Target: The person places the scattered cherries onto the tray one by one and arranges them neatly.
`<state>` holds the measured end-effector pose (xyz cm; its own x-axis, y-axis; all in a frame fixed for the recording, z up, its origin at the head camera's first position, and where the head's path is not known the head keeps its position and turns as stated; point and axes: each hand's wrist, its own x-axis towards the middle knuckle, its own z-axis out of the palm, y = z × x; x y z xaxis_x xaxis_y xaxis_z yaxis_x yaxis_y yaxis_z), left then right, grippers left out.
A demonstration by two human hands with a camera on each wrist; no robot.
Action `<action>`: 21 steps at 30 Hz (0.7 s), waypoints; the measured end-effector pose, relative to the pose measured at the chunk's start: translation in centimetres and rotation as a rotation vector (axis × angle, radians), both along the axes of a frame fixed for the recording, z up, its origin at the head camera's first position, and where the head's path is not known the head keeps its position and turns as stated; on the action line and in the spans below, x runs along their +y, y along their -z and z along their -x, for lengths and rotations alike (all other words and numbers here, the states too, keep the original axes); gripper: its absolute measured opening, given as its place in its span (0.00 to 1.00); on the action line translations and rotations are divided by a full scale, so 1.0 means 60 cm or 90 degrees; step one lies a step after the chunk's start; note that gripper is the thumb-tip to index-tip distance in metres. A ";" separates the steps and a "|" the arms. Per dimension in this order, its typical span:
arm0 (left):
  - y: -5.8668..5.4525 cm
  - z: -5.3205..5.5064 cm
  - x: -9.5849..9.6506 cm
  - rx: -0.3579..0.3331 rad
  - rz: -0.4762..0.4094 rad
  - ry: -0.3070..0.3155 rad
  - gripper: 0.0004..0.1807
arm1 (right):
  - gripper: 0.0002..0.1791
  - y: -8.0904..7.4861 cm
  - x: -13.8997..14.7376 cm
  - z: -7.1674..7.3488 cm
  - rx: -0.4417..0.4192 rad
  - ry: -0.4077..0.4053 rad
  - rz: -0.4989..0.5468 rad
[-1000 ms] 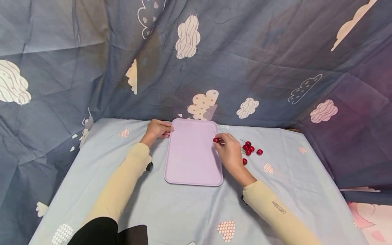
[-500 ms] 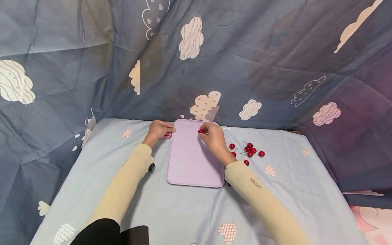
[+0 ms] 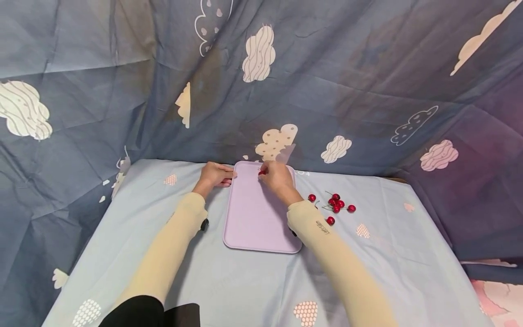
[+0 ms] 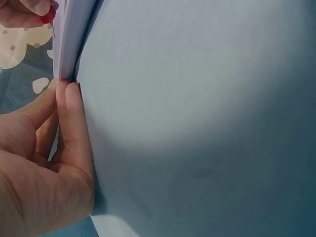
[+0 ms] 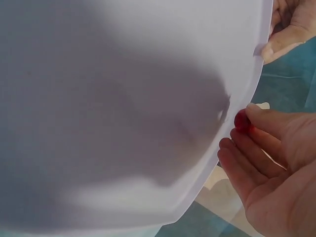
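A pale purple rectangular tray point(image 3: 255, 218) lies on the cloth-covered table. At its far left corner my left hand point(image 3: 214, 174) pinches the rim, thumb above and fingers beneath, as the left wrist view shows. Over the tray's far end, my right hand point(image 3: 278, 178) holds a red cherry point(image 5: 241, 121) between thumb and fingertips. A thin stem trails from that cherry in the left wrist view. Whether the cherry touches the tray is hard to tell. The visible surface of the tray bears only shadow.
Right of the tray lies a cluster of several cherries point(image 3: 336, 204) with stems. A single cherry point(image 3: 312, 198) sits nearer the tray, and another cherry point(image 3: 330, 220) lies beside the right sleeve. A dark patterned curtain point(image 3: 327, 91) rises behind the table.
My right hand has carried the cherry leftward from the tray's right edge to its far end. My left hand keeps its hold on the rim. The head view has shifted slightly.
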<state>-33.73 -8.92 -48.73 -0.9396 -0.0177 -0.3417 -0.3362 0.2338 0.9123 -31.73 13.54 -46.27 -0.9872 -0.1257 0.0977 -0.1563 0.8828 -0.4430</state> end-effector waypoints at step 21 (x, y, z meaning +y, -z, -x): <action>0.005 -0.004 0.002 0.012 0.001 -0.009 0.15 | 0.09 0.010 -0.019 0.013 -0.034 0.017 -0.059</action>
